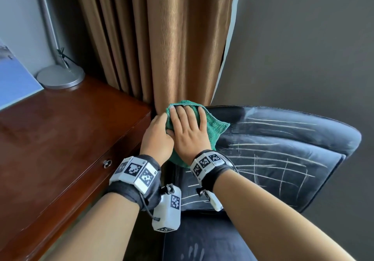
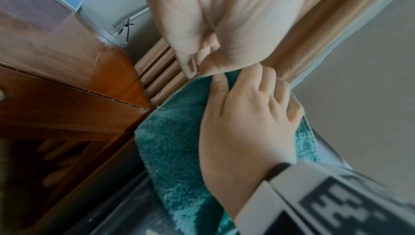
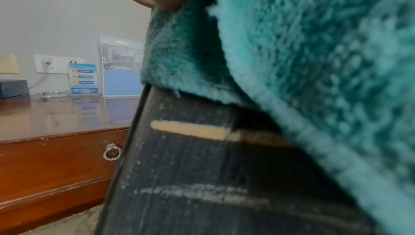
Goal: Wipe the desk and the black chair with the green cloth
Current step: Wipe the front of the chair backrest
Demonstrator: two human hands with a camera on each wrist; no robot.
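As hands [image 1: 156,137] [image 1: 189,133] hold green cloth [image 1: 215,127], black chair [image 1: 283,139]

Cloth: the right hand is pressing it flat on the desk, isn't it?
Not quite. The right hand is pressing the cloth flat on the chair, at the top of its back, not on the desk, which stands to the left. The head view shows it.

chair [image 1: 283,139] top-L corner hidden under cloth [image 1: 214,127]
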